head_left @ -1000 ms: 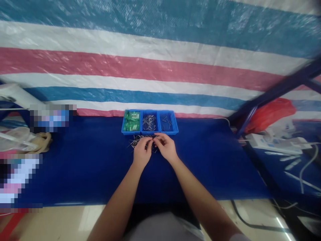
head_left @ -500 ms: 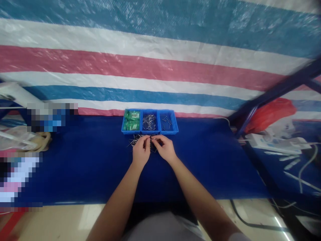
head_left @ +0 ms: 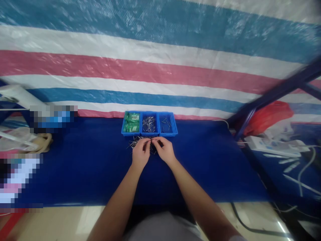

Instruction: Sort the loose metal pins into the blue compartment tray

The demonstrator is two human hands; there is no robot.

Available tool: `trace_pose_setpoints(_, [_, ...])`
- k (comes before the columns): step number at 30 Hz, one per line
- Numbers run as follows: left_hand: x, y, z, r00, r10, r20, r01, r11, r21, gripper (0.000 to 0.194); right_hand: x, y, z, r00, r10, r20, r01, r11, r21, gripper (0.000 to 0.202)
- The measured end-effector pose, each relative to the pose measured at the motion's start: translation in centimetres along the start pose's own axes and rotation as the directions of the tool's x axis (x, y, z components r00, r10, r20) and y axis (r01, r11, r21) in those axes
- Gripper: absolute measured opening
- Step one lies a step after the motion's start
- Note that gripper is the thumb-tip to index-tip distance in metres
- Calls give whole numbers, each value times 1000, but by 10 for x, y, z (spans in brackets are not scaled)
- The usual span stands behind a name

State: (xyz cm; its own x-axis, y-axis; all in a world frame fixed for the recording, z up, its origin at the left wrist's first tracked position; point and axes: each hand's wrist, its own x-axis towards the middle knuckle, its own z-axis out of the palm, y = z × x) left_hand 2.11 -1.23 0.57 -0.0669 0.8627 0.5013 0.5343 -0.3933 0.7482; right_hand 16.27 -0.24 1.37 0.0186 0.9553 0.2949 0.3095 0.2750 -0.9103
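Observation:
My left hand (head_left: 141,151) and my right hand (head_left: 164,149) meet fingertip to fingertip over a pile of thin metal pieces (head_left: 135,140) on the blue table. Both hands are closed in a pinch; whatever lies between the fingertips is too small to make out. Just behind them stands a row of three blue bins. The left bin (head_left: 123,130) holds green packets (head_left: 132,122). Many metal pieces (head_left: 149,124) fill the middle bin, and a few similar ones (head_left: 166,125) lie in the right bin (head_left: 175,130).
A striped plastic sheet (head_left: 150,72) hangs behind the blue table (head_left: 95,160). At the right are a dark blue metal frame (head_left: 247,122), a red bag (head_left: 272,117), a white power strip (head_left: 276,147) and cables. Clear plastic and a tan item (head_left: 43,142) sit at the left.
The view has tilted slightly, so the scene sits a little lower. Both hands stay over the pile, with their fingertips slightly shifted against each other.

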Motion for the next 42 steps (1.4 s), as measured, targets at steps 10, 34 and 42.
trace_pose_setpoints(10, [-3,-7,0,997,-75,-26,75,997,2,20,0,-6,-1,999,-54,-3,54,998,24,13])
trace_pose_setpoints(34, [-4,-6,-2,996,-92,4,92,995,-32,20,-1,-4,1,997,-54,56,52,998,30,15])
trace_pose_setpoints(42, [-3,0,-3,992,-122,16,123,988,-98,23,0,-4,-3,994,-68,90,74,995,-64,19])
